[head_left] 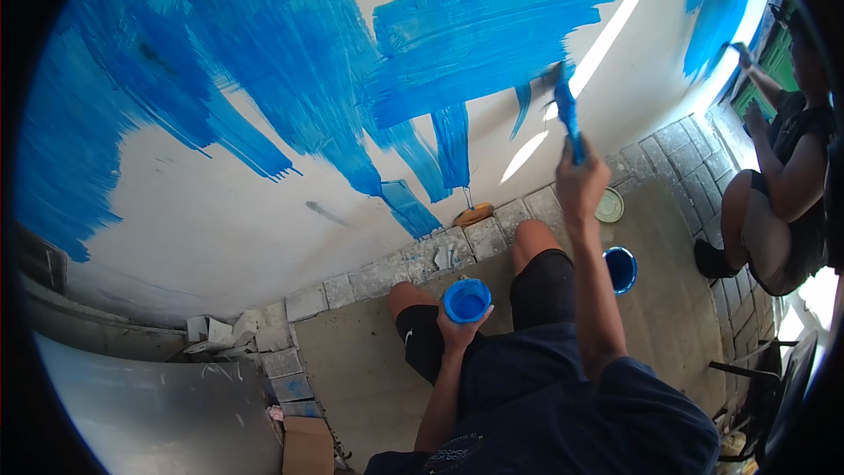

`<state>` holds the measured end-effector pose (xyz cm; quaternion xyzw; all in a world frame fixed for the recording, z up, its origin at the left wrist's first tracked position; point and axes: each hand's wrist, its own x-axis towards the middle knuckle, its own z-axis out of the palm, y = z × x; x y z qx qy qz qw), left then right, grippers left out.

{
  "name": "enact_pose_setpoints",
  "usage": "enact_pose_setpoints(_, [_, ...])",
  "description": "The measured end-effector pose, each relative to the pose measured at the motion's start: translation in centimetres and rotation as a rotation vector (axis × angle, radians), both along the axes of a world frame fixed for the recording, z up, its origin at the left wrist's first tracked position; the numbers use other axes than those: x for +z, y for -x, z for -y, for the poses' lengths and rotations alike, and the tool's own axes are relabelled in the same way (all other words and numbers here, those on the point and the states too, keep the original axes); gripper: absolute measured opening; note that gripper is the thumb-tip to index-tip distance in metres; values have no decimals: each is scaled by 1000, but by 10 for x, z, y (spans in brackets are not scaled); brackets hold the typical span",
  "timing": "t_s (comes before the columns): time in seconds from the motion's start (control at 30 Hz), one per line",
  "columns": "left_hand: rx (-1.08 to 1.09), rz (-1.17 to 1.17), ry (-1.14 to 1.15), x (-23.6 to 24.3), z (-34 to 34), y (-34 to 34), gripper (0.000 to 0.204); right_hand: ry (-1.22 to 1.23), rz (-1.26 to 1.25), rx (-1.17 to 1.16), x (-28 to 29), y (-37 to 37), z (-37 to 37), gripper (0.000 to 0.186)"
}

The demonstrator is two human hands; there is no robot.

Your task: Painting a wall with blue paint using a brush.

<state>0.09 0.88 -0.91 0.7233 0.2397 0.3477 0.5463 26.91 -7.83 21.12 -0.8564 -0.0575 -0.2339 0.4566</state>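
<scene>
My left hand [462, 334] holds a small blue paint cup [466, 302] upright above my lap, with blue paint inside. My right hand [580, 176] grips the blue handle of a paintbrush [570, 114], raised against the white wall [202, 220], its bristles at the lower right edge of a broad blue patch [475, 62]. I cannot tell if they touch the wall. Broad uneven blue strokes cover much of the wall's upper part, with thinner streaks reaching down toward the paving.
An open blue paint can [620, 271] and pale lid [609, 205] rest by my right on a mat [677, 325]. A co-worker [791, 185] crouches at the right, arm raised to the wall. A chair [774, 396] stands lower right; cardboard [308, 447] and a metal sheet [149, 396] lie lower left.
</scene>
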Motion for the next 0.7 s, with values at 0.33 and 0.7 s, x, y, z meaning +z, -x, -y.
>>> enact_pose_setpoints(0.33, [21, 0, 81, 1, 1, 3, 72, -179, -62, 511, -2, 131, -91, 23])
enact_pose_setpoints(0.7, [69, -48, 44, -2, 2, 1, 71, -44, -76, 720, 6, 114, -69, 26])
